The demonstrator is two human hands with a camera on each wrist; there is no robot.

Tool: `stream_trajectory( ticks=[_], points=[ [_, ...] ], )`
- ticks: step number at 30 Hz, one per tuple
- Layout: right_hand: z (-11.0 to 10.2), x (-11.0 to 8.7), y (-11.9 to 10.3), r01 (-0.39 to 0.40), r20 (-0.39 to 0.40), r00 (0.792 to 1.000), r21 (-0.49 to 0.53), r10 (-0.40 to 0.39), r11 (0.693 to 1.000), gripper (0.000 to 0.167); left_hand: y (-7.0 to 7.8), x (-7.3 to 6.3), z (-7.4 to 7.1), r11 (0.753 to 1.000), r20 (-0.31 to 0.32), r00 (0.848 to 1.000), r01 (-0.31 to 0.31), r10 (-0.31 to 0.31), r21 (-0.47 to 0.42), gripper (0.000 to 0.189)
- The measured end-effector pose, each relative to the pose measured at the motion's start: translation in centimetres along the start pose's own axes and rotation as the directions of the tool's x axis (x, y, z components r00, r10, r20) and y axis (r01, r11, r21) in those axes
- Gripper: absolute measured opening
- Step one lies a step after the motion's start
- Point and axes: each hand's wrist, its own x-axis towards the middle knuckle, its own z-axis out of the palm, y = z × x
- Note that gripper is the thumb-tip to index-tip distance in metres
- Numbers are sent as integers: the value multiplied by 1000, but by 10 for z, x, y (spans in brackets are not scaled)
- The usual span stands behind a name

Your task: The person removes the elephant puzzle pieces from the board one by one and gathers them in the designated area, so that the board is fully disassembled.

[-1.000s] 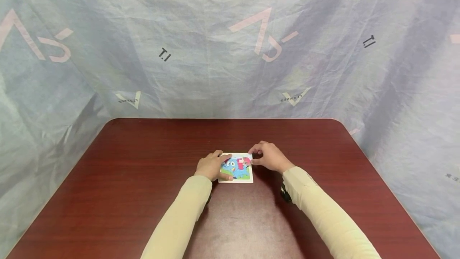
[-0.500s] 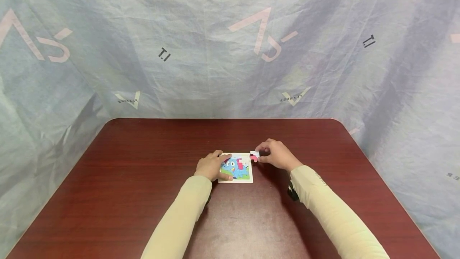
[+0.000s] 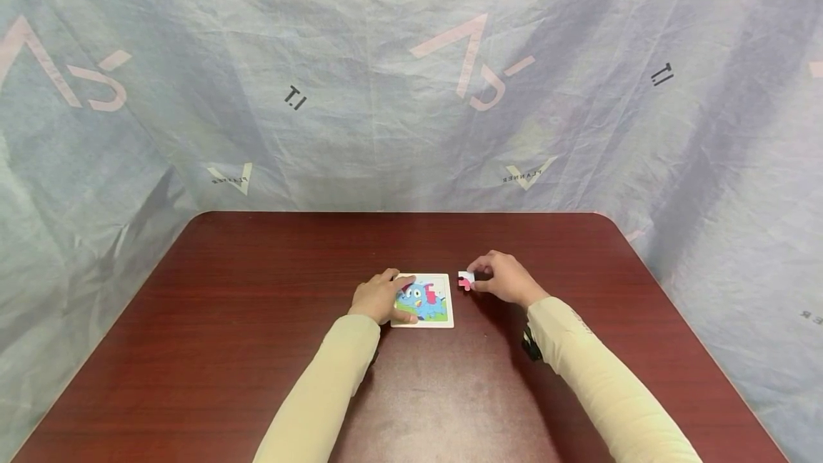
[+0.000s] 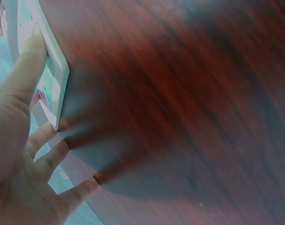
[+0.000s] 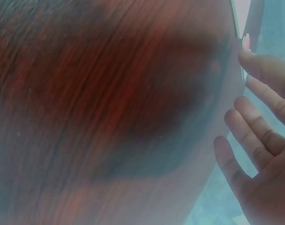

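A square jigsaw puzzle with a white border and a blue cartoon elephant lies flat on the table. My left hand rests over its left side; the thumb lies on the puzzle in the left wrist view, with the other fingers stretched out and their tips near its edge and the table. A blank spot shows in the picture's upper right part. Just right of the border, my right hand pinches a pink and white puzzle piece between thumb and forefinger. In the right wrist view that piece is mostly hidden.
The dark red wooden table has rounded far corners. A grey printed cloth hangs behind it and along both sides.
My right hand has lifted the pink and white piece off the puzzle's upper right and carried it rightward, past the border. The left hand has stayed in place.
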Motion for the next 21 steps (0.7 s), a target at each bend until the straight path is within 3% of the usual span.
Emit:
stream_trajectory(
  ticks=[21],
  points=[
    [8, -1, 10, 10, -2, 1000, -5, -10, 1000, 22, 0, 0, 0, 1000, 11, 1000, 9, -9, -16, 81]
  ],
)
